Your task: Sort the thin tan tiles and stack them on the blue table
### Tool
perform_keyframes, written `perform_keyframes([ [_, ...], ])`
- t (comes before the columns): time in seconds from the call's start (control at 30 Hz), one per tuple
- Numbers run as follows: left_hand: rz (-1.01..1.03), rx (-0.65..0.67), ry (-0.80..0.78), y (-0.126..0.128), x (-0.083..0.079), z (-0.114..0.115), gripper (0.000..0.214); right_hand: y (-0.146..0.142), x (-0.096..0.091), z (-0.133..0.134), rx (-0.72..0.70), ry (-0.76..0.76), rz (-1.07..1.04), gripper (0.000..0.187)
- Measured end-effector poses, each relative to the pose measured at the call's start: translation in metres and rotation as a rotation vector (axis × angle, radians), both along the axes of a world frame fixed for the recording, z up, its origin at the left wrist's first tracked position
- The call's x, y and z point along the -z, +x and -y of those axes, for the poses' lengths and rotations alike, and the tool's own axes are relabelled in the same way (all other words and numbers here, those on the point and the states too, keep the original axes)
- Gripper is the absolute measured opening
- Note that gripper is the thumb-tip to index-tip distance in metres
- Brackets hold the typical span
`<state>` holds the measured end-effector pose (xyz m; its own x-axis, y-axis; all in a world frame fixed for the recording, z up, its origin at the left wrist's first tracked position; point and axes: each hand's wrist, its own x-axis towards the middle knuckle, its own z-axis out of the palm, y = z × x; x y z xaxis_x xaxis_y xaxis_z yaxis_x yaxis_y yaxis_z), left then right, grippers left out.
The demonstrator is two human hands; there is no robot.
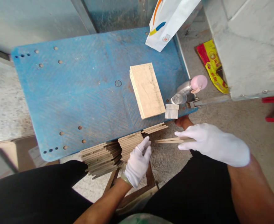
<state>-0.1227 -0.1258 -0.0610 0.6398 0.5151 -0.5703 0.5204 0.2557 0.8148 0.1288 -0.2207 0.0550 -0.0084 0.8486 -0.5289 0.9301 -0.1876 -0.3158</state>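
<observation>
My right hand (pixel 209 143), in a white glove, pinches a pair of thin wooden boards (pixel 169 141) between thumb and fingers, seen edge-on. My left hand (pixel 138 161), also gloved, is beside the right end of a stack of thin boards (pixel 130 144), fingers stretched out and nothing visible between them. Whether it touches that stack I cannot tell. Another, darker stack of boards (pixel 99 158) is to its left, and a few more boards (pixel 154 127) lie by the table edge. On the blue table (pixel 81 90) is a neat pile of pale boards (pixel 147 90).
A steel flask with a pink lid (pixel 198 83), a clear cup (pixel 179 98) and a small white packet (pixel 171 111) stand at the table's right edge. A white paper bag (pixel 169 25) is at the back. Below the stacks is a wooden stool frame (pixel 137 196).
</observation>
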Motion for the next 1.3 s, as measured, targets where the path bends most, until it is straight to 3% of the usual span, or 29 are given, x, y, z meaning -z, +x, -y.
perform_keyframes([
  [0.23,-0.061,-0.269,-0.113,0.006,0.017,-0.037,0.046,-0.038,0.06,-0.024,0.047,-0.189,0.029,0.039],
  [0.47,-0.016,-0.313,-0.152,0.0,0.03,-0.039,0.046,-0.057,0.101,-0.03,0.04,-0.261,0.106,0.033],
  [0.8,-0.046,-0.264,-0.082,-0.002,0.03,-0.041,0.043,-0.075,0.099,-0.047,-0.05,-0.302,0.193,0.025],
  [1.3,-0.11,-0.238,-0.042,0.001,0.027,-0.042,0.042,-0.082,0.103,-0.051,0.074,-0.301,0.113,0.024],
])
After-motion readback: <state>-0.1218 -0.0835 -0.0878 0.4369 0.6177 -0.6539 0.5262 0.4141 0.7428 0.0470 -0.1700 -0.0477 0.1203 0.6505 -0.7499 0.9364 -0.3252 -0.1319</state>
